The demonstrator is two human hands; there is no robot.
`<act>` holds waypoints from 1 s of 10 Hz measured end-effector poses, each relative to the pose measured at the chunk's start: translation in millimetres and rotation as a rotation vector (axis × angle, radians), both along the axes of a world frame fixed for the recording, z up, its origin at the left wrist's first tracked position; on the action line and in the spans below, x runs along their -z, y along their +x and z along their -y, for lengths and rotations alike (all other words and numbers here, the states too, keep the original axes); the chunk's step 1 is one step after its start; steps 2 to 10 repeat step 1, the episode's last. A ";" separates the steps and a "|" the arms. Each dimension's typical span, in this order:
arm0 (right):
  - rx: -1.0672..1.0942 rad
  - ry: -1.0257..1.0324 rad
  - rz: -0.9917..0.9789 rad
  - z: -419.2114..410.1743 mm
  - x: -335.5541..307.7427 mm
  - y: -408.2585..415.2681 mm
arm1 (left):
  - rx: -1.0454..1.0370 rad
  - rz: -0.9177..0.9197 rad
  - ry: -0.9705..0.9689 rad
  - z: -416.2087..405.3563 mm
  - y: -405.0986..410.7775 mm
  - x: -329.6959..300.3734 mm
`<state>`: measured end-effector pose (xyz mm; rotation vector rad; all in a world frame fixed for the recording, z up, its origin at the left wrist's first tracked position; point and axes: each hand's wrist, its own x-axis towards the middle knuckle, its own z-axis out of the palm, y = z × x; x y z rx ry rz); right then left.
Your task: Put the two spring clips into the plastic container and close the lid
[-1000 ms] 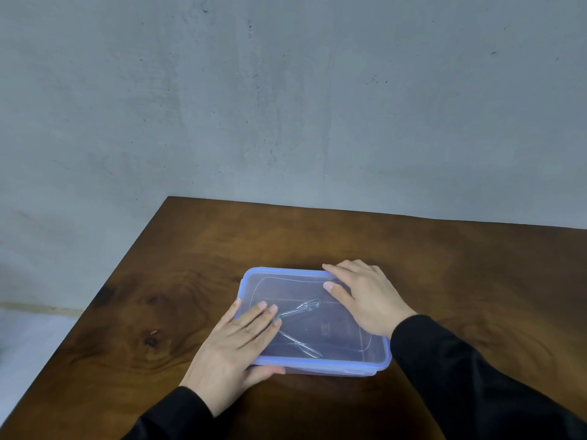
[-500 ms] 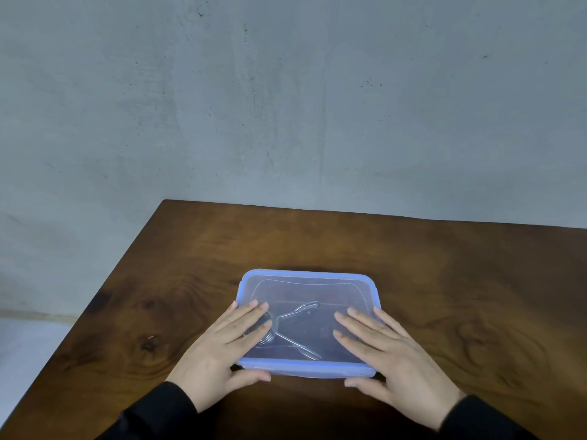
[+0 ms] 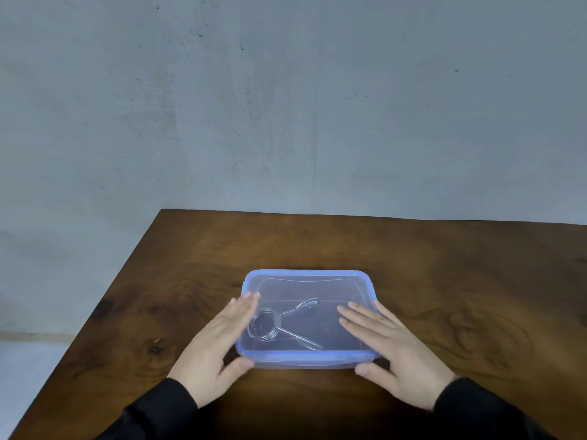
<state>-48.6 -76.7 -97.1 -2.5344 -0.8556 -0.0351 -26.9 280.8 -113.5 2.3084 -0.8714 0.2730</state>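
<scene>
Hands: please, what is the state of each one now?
Left hand: open, fingers flat on the container lid, holding nothing.
Right hand: open, flat on the lid, holding nothing.

Soft, even, rather dim light; the left hand (image 3: 219,341) is blurred — a faint shadow lies on the table (image 3: 444,281) near both hands.

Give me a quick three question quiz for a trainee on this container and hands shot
1. True or false: the lid sits on the plastic container.
2. Where is the coiled spring clip? A) on the table B) inside the container C) in a hand
3. Which hand lies nearer the clip's coil?

Key:
1. True
2. B
3. The left hand; the right hand lies on the container's far side. Only one clip shows clearly.
</scene>
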 end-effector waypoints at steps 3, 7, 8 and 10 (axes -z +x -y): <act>0.229 0.309 -0.081 6.8 -8.6 -12.7 | -0.236 -0.025 -0.219 -13.1 -12.8 -11.4; 0.229 0.309 -0.081 6.8 -8.6 -12.7 | -0.236 -0.025 -0.219 -13.1 -12.8 -11.4; 0.229 0.309 -0.081 6.8 -8.6 -12.7 | -0.236 -0.025 -0.219 -13.1 -12.8 -11.4; 0.229 0.309 -0.081 6.8 -8.6 -12.7 | -0.236 -0.025 -0.219 -13.1 -12.8 -11.4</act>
